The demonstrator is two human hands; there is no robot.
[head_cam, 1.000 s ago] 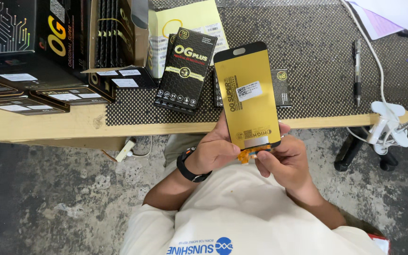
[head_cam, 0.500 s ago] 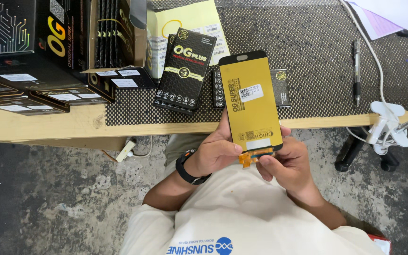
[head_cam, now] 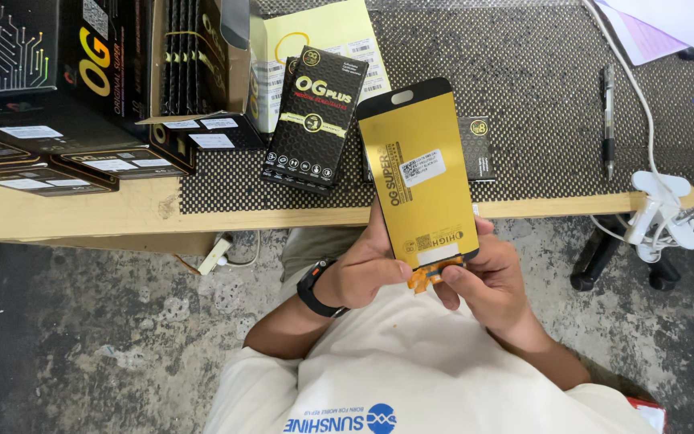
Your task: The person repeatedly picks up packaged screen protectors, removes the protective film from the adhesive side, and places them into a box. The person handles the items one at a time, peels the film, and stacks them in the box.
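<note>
A wooden bench (head_cam: pixel 82 210) topped with a dotted black mat (head_cam: pixel 524 104) runs above a rough concrete floor (head_cam: pixel 90 337). Over the bench edge, both hands grip a gold phone screen panel (head_cam: pixel 415 173), held upright and slightly tilted. The left hand (head_cam: pixel 363 269), a black watch (head_cam: pixel 315 289) on its wrist, clasps the lower left edge; the right hand (head_cam: pixel 483 281) pinches the bottom by the orange ribbon cable (head_cam: pixel 427 277). A black box (head_cam: pixel 315 120) lies just beside, a pen (head_cam: pixel 609 120) well to the right.
</note>
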